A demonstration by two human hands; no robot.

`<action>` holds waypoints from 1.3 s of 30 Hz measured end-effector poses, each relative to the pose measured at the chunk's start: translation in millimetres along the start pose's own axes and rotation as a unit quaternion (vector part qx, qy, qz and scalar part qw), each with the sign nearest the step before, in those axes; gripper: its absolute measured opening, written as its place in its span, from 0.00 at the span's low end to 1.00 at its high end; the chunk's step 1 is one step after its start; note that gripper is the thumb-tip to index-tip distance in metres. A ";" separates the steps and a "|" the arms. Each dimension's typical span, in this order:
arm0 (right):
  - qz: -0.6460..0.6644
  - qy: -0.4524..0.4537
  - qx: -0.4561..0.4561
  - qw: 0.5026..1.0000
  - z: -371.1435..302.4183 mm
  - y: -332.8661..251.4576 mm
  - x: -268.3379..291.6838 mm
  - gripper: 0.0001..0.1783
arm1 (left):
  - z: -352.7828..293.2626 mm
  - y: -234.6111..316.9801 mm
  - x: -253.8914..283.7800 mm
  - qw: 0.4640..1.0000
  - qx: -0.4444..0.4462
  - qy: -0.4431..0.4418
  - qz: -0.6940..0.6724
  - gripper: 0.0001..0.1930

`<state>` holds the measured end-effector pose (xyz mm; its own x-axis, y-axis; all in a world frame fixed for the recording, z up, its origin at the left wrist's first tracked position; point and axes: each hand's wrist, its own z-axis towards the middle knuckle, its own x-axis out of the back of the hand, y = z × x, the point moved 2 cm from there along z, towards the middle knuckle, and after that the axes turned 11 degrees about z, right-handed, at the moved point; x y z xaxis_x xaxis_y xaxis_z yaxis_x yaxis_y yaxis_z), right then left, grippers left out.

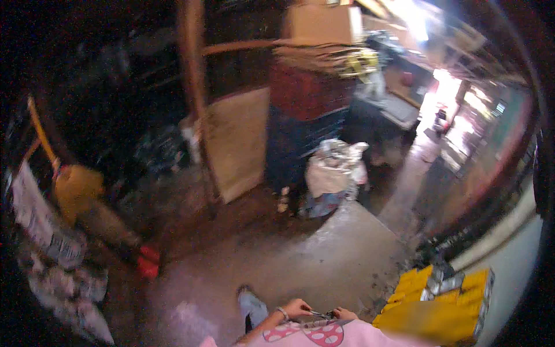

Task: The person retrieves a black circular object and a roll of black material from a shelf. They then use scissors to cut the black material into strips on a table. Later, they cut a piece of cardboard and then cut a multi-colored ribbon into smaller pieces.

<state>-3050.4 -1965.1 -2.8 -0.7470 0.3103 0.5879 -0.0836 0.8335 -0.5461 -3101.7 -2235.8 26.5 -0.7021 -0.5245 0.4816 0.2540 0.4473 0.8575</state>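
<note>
Grey-brown floor spreads through a dim, cluttered room, past a stuffed pale sack and a group of yellow items at right. Close against a pink top, a person's left hand curls its fingers shut around one end of a small silvery object (too blurred to identify), while the right hand, partly curled, sits at its other end, its grip impossible to tell.

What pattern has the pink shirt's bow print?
The bow print has white dots on deeper pink, shown best in the head view.
</note>
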 end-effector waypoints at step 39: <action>0.129 0.596 0.070 0.789 378.2 -396.9 626.2 0.35 | 266.5 119.8 946.4 0.851 -0.362 0.286 0.251 0.12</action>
<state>-3734.3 -2274.5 356.4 0.3942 0.7404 0.5444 -0.1654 0.6399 -0.7505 -3913.0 -2485.6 536.9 0.0007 -0.7585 0.6517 0.9149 0.2635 0.3057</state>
